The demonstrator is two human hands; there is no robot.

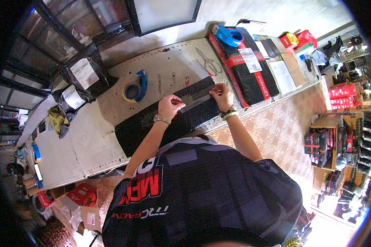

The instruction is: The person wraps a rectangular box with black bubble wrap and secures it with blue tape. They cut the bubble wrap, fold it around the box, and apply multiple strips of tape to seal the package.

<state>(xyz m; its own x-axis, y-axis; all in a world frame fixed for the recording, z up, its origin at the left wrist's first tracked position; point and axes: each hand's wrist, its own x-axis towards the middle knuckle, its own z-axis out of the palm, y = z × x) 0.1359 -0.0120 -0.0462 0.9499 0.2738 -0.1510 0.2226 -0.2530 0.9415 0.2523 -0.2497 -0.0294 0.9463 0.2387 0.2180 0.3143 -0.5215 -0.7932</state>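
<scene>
Before me on the worktable lies a long, flat package in black plastic wrap point(136, 131), set at a slant. A strip of clear tape point(198, 101) spans the gap between my two hands, low over the package; whether it touches the wrap all along is hard to tell. My left hand point(169, 107), with a metal watch on its wrist, pinches the strip's left end. At the strip's other end my right hand point(222, 95), wearing bracelets, pinches it between thumb and fingers. A blue tape dispenser with a tan roll point(139, 88) lies beyond the package, left of my hands.
Right of my hand is a black parcel point(250, 85) banded with red printed tape, a second blue tape dispenser point(225, 35) on it. Scissors point(208, 61) lie beside it. Labelled black parcels point(91, 80) and a cloth point(58, 119) are at left. The table's front edge point(111, 169) is near my body.
</scene>
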